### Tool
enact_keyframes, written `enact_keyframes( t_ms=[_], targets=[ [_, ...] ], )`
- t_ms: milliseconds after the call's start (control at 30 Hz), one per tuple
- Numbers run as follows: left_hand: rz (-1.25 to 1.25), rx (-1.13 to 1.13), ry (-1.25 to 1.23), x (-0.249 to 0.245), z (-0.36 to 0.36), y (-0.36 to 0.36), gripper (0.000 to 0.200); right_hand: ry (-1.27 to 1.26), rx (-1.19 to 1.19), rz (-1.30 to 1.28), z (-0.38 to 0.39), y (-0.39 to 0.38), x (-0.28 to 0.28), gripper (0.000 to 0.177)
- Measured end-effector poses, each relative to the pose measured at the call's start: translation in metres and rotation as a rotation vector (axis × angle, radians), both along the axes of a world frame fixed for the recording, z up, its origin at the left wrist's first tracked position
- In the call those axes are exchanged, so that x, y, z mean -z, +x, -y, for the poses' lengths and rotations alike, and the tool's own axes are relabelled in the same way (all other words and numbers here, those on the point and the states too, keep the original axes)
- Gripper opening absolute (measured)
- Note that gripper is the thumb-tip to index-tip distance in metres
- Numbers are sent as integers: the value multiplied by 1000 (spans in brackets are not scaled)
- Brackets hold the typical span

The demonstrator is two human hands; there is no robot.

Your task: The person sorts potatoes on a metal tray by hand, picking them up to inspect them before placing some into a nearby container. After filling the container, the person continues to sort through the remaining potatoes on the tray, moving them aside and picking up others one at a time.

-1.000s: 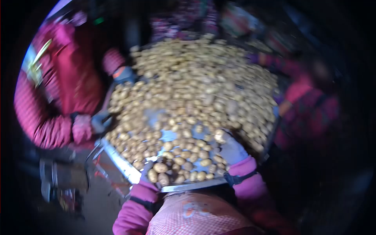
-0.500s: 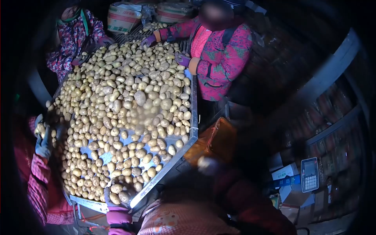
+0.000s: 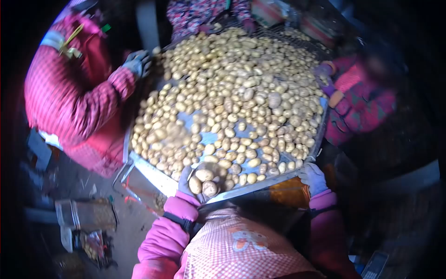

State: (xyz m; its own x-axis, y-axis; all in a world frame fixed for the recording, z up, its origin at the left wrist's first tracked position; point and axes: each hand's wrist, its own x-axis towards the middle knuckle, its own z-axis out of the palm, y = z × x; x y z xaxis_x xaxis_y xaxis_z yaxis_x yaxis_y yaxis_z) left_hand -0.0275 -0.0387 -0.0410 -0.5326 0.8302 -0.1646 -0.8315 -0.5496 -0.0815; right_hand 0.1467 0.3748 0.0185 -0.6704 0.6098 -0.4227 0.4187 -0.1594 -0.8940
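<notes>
My left hand [image 3: 186,180], in a grey-blue glove, cups several potatoes [image 3: 204,175] at the table's near edge; its fingers curl around their left side. My right hand [image 3: 313,178], also gloved, is at the near right corner of the sorting table [image 3: 155,176], touching or just above its metal rim. Its fingers look loosely spread, and I see no potato in it. Below that hand, an orange bag [image 3: 290,193] hangs beside the table, partly hidden by the rim. Many loose potatoes [image 3: 241,83] cover the blue tabletop.
A person in a red checked sleeve [image 3: 93,109] stands at the left, a gloved hand [image 3: 137,63] by the table. Two other people work at the far side and right. Clear plastic bags [image 3: 88,215] lie on the floor at left. A scale [image 3: 375,265] shows lower right.
My view has swung left. My right hand, which held a potato near the orange bag, is now at the table corner without a visible potato. My left hand still cups potatoes.
</notes>
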Motion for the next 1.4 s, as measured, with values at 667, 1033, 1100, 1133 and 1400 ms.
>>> enact_keyframes(
  t_ms=[667, 1033, 1100, 1133, 1400],
  targets=[
    [220, -438, -260, -17, 115, 87, 73, 1297, -985, 446, 193, -168, 60, 74],
    [108, -319, -286, 0, 102, 90, 56, 1314, -723, 184, 21, -82, 58, 39],
    [90, -330, -240, 7, 103, 92, 58, 1403, -715, 440, 28, -42, 70, 37],
    [84, -335, -268, -2, 99, 89, 59, 1489, -755, 488, 42, -32, 83, 35],
    [-14, -267, -295, -3, 73, 88, 57, 1119, -585, -265, 140, -80, 59, 26]
  ],
)
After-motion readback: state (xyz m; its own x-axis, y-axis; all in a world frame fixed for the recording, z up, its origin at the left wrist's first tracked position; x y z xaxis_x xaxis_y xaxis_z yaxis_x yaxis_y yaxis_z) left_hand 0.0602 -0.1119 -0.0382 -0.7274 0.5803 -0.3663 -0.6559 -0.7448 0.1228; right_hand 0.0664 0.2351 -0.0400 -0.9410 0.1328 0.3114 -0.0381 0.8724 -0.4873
